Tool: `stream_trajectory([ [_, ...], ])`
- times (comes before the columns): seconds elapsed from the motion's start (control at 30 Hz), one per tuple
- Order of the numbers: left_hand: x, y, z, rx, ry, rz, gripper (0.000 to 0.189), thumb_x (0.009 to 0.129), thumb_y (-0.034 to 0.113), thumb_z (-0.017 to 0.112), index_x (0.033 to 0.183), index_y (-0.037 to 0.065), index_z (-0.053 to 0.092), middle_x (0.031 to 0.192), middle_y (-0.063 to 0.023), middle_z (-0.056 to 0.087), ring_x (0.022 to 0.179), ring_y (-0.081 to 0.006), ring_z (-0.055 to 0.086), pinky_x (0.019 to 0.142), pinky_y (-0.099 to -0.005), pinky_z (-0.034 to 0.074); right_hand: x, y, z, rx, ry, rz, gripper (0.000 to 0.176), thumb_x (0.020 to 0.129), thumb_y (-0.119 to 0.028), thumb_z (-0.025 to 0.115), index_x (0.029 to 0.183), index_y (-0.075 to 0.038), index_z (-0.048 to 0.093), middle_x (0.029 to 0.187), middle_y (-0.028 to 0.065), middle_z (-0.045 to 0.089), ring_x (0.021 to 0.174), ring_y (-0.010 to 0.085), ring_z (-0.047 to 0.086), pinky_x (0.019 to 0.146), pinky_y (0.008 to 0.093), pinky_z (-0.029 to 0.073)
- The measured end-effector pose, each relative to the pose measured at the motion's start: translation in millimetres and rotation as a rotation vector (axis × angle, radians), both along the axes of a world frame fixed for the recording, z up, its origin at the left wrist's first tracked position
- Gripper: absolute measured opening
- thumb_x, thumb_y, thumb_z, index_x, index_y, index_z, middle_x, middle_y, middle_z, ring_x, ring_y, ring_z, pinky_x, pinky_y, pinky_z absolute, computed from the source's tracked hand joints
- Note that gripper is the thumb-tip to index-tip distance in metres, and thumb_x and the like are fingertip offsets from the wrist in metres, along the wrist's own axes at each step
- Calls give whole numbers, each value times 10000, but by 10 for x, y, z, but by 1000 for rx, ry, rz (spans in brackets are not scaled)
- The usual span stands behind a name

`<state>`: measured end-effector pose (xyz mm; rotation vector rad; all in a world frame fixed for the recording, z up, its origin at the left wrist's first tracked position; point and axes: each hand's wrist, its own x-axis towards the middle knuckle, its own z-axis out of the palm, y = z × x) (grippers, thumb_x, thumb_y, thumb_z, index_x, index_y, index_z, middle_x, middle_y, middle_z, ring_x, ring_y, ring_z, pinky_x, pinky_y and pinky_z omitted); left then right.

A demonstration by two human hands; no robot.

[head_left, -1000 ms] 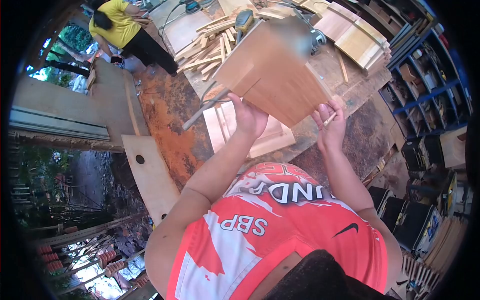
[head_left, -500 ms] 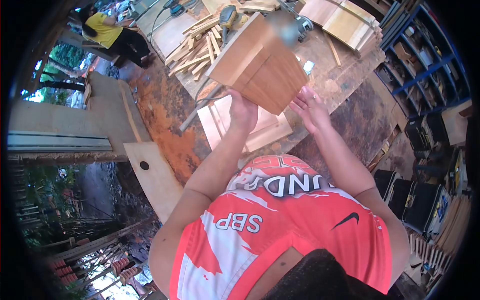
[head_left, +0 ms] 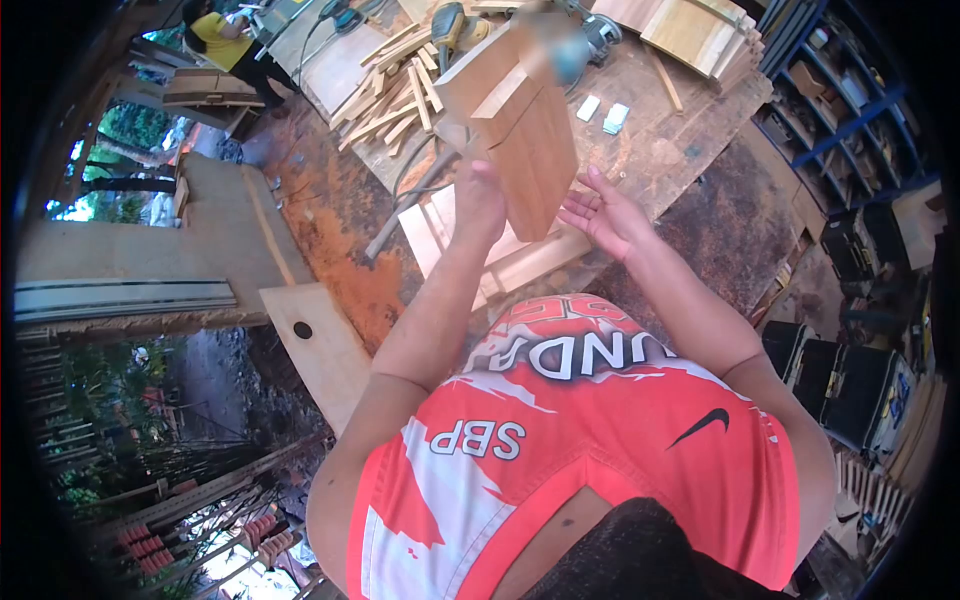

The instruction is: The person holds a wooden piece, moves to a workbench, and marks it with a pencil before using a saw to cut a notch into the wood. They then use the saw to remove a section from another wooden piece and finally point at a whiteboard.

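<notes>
A brown wooden panel with a stepped face is held up and tilted over the workbench. My left hand grips its lower left edge, the thumb showing and the other fingers hidden behind the wood. At the panel's lower right edge is my right hand, its fingers spread and their tips right beside the wood. Beneath the panel, a lighter framed wooden panel lies on the bench, partly covered by my left hand and the raised piece.
Thin wood strips are piled behind the panel, near a yellow sander and a power tool. Stacked boards lie at the back right, with blue shelving beyond. A person in yellow stands at the far left.
The panel has turned so its face looks narrower, and has shifted slightly left. My right hand's fingers have come off its lower corner and spread. Two small pale pieces behind it now show.
</notes>
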<state>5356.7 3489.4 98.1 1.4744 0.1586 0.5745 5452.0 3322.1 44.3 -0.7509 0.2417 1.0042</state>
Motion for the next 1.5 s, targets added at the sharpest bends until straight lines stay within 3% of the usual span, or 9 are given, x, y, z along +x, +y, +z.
stream_trajectory([
  [0.47, 79, -69, -106, -75, 24, 127, 926, 815, 745, 398, 1360, -2, 368, 1266, -179, 546, 1141, -274, 582, 947, -406, 506, -139, 72, -127, -66, 24, 2, 605, 904, -434, 641, 1281, -19, 412, 1113, 167, 513, 1046, 279, 535, 953, 431, 472],
  [0.53, 59, -71, -30, -181, -19, -5, 1008, 834, 709, 424, 1497, -4, 161, 1393, -179, 437, 1212, -238, 505, 990, -367, 446, -123, 49, -144, -13, -35, 43, 612, 912, -446, 625, 1298, -21, 410, 1147, 181, 521, 1073, 280, 539, 969, 426, 462],
  [0.63, 89, 36, -140, -84, -13, 11, 1006, 836, 700, 436, 1498, -1, 154, 1400, -173, 431, 1216, -229, 502, 1011, -357, 426, -84, 8, -126, -32, -16, 87, 615, 933, -455, 587, 1324, -17, 403, 1209, 210, 515, 1130, 282, 533, 1000, 419, 445],
  [0.73, 74, -18, -47, -75, -37, 93, 912, 815, 715, 446, 1386, 14, 327, 1313, -151, 508, 1180, -244, 549, 972, -389, 482, -23, -51, -39, -35, -13, 87, 616, 939, -461, 573, 1324, -9, 408, 1199, 193, 523, 1151, 285, 525, 1007, 428, 441],
  [1.03, 34, -64, -34, -61, 99, 175, 882, 840, 685, 501, 1382, 11, 329, 1295, -141, 506, 1189, -240, 520, 995, -397, 452, -67, -55, -117, 74, -14, 17, 472, 958, -311, 583, 1295, -2, 464, 1234, 139, 567, 1119, 246, 586, 968, 400, 515],
  [1.1, 32, -50, -81, -123, 25, 108, 630, 984, 442, 483, 1395, -12, 332, 1305, -137, 509, 1192, -236, 513, 1019, -375, 412, -41, -51, -178, 68, 56, 26, 460, 976, -284, 552, 1318, 5, 446, 1290, 139, 552, 1178, 229, 560, 977, 401, 510],
  [1.23, 60, -75, -153, -279, -2, 49, 526, 1027, 341, 400, 1405, -9, 299, 1343, -146, 477, 1212, -235, 494, 1046, -377, 385, -50, -29, -165, 16, 33, -47, 459, 988, -244, 527, 1350, 17, 420, 1290, 154, 559, 1167, 232, 571, 1006, 402, 487],
  [1.33, 82, -104, -227, -287, 62, 140, 791, 930, 608, 400, 1432, 16, 250, 1415, -152, 404, 1291, -263, 439, 1069, -421, 390, -25, -19, -205, 71, -1, -89, 423, 986, -235, 531, 1316, 15, 447, 1272, 158, 570, 1141, 244, 588, 1008, 395, 486],
  [1.5, -15, 35, -142, -133, 15, 123, 632, 992, 450, 388, 1419, -2, 272, 1394, -151, 413, 1272, -250, 443, 1068, -399, 368, 88, -122, -200, -30, -187, -126, 405, 967, -222, 569, 1293, -14, 447, 1234, 138, 582, 1117, 244, 592, 983, 404, 493],
])
